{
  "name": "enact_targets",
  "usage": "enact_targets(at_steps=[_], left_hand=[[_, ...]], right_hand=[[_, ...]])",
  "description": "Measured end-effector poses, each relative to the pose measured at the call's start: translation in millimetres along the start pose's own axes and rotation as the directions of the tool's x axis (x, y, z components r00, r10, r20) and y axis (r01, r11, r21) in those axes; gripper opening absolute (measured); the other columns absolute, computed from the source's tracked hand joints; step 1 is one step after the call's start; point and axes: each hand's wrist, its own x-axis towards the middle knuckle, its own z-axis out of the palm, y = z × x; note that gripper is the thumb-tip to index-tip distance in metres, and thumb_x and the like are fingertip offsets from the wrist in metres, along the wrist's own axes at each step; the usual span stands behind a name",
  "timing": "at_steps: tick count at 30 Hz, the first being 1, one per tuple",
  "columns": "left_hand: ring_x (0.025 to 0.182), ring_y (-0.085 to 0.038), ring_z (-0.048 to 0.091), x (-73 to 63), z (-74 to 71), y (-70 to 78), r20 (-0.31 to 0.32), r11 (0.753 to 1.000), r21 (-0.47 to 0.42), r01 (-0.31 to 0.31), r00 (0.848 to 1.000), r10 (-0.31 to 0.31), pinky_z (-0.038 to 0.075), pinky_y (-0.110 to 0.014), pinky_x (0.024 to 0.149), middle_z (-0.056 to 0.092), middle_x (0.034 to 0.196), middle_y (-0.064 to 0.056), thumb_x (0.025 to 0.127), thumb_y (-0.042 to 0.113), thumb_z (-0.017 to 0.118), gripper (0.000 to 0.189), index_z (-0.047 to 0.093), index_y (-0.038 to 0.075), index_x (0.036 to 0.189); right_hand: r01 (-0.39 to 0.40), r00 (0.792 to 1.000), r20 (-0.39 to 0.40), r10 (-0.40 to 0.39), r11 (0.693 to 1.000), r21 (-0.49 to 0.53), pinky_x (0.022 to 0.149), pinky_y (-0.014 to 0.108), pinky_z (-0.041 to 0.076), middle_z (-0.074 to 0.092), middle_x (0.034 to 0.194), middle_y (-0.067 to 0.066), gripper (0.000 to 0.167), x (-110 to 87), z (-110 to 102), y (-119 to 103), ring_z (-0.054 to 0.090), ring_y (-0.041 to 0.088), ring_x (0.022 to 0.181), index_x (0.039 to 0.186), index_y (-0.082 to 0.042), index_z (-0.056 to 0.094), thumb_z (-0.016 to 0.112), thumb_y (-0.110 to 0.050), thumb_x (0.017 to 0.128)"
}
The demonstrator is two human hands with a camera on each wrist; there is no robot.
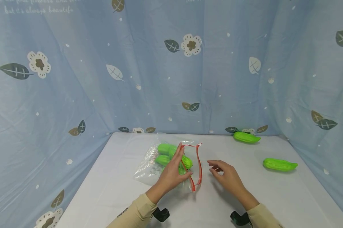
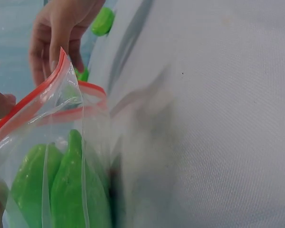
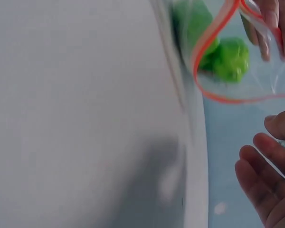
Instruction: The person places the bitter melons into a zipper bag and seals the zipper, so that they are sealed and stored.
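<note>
A clear zip bag (image 1: pixel 148 167) with a red seal lies on the white table, its mouth facing right. Several green toy gourds (image 1: pixel 165 148) are inside it. My left hand (image 1: pixel 174 169) holds the bag's upper rim and lifts the mouth open; the left wrist view shows the raised rim (image 2: pixel 61 61) and the gourds (image 2: pixel 71 190) behind the plastic. My right hand (image 1: pixel 227 175) hovers just right of the mouth, fingers relaxed and holding nothing. In the right wrist view its fingers (image 3: pixel 266 180) sit below the open red rim (image 3: pixel 199 71), with my left hand's fingers (image 3: pixel 270 23) on the rim.
Two loose green gourds lie on the table (image 1: pixel 117 196), one at the back right (image 1: pixel 246 137) and one further right (image 1: pixel 280 164). A blue flowered cloth (image 1: pixel 74 79) hangs behind and along both sides.
</note>
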Motion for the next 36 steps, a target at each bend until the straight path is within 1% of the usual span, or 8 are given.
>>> enact_targets(at_steps=[7, 10, 14, 17, 23, 30, 34, 36], left_hand=[[0.146, -0.028, 0.039, -0.2, 0.0, -1.1, 0.006, 1.0, 0.003, 0.006, 1.0, -0.006, 0.048, -0.046, 0.105, 0.009, 0.172, -0.003, 0.087, 0.025, 0.083, 0.102, 0.018, 0.009, 0.164], [0.146, -0.029, 0.039, 0.1, 0.5, -1.9, 0.004, 1.0, 0.004, 0.0, 1.0, 0.0, 0.047, -0.047, 0.106, 0.01, 0.171, -0.006, 0.087, 0.024, 0.083, 0.102, 0.018, 0.008, 0.164], [0.147, -0.029, 0.038, 0.6, 0.8, -2.2, 0.004, 1.0, -0.002, 0.0, 1.0, 0.0, 0.046, -0.048, 0.107, 0.01, 0.171, -0.007, 0.086, 0.024, 0.083, 0.102, 0.018, 0.008, 0.164], [0.147, -0.028, 0.037, 0.8, 0.8, -2.5, 0.006, 1.0, -0.004, 0.001, 1.0, -0.001, 0.046, -0.048, 0.107, 0.01, 0.171, -0.006, 0.087, 0.024, 0.082, 0.102, 0.017, 0.008, 0.164], [0.148, -0.028, 0.035, 0.9, 0.5, -2.1, 0.012, 1.0, -0.014, 0.006, 1.0, -0.006, 0.046, -0.048, 0.108, 0.008, 0.172, -0.003, 0.087, 0.024, 0.082, 0.102, 0.017, 0.009, 0.164], [0.148, -0.028, 0.036, 1.7, -0.1, -2.2, 0.011, 1.0, -0.012, 0.0, 1.0, 0.0, 0.046, -0.048, 0.107, 0.01, 0.171, -0.006, 0.087, 0.023, 0.082, 0.101, 0.018, 0.007, 0.163], [0.148, -0.027, 0.034, 2.5, -0.4, -2.6, 0.01, 1.0, -0.018, 0.005, 1.0, -0.005, 0.046, -0.047, 0.108, 0.008, 0.172, 0.001, 0.087, 0.023, 0.082, 0.1, 0.019, 0.006, 0.163], [0.149, -0.026, 0.034, 2.8, -0.2, -3.0, 0.008, 1.0, -0.022, 0.008, 1.0, -0.007, 0.045, -0.047, 0.108, 0.007, 0.171, 0.003, 0.087, 0.023, 0.082, 0.099, 0.02, 0.005, 0.163]], right_hand=[[-0.066, 0.998, 0.011, 0.066, 0.996, -0.059, 0.077, 0.035, 0.06, 0.073, 0.105, 0.0, 0.038, -9.6, -21.3, 17.9, 0.069, 0.013, 0.089, 0.127, -0.011, 0.071, 0.077, -0.005, 0.089], [-0.078, 0.997, -0.004, 0.078, 0.994, -0.072, 0.076, 0.035, 0.06, 0.073, 0.105, 0.002, 0.039, -14.7, -30.1, 26.1, 0.069, 0.015, 0.089, 0.127, -0.01, 0.07, 0.076, -0.004, 0.089], [-0.081, 0.996, -0.035, 0.078, 0.992, -0.097, 0.073, 0.034, 0.059, 0.073, 0.104, 0.004, 0.04, -20.8, -39.6, 37.5, 0.069, 0.017, 0.088, 0.127, -0.008, 0.07, 0.077, -0.002, 0.088], [-0.102, 0.994, -0.043, 0.097, 0.986, -0.13, 0.073, 0.033, 0.059, 0.073, 0.104, 0.005, 0.04, -24.5, -46.8, 45.2, 0.07, 0.019, 0.088, 0.127, -0.007, 0.069, 0.077, -0.004, 0.088], [-0.183, 0.983, -0.036, 0.179, 0.971, -0.156, 0.075, 0.031, 0.059, 0.072, 0.108, 0.009, 0.04, -32.7, -64.3, 59.4, 0.07, 0.025, 0.093, 0.13, -0.005, 0.067, 0.074, -0.007, 0.091], [-0.237, 0.971, -0.06, 0.23, 0.956, -0.172, 0.074, 0.031, 0.058, 0.072, 0.108, 0.014, 0.039, -44.2, -82.3, 76.4, 0.069, 0.03, 0.093, 0.13, -0.001, 0.066, 0.073, -0.01, 0.093], [-0.279, 0.96, -0.078, 0.269, 0.941, -0.192, 0.072, 0.031, 0.058, 0.072, 0.108, 0.018, 0.041, -49.6, -91.9, 84.4, 0.07, 0.032, 0.093, 0.131, 0.001, 0.064, 0.073, -0.014, 0.094], [-0.3, 0.954, -0.085, 0.288, 0.934, -0.195, 0.072, 0.035, 0.059, 0.071, 0.108, 0.02, 0.043, -51.5, -96.8, 87.8, 0.07, 0.034, 0.093, 0.132, 0.002, 0.063, 0.073, -0.016, 0.095]])
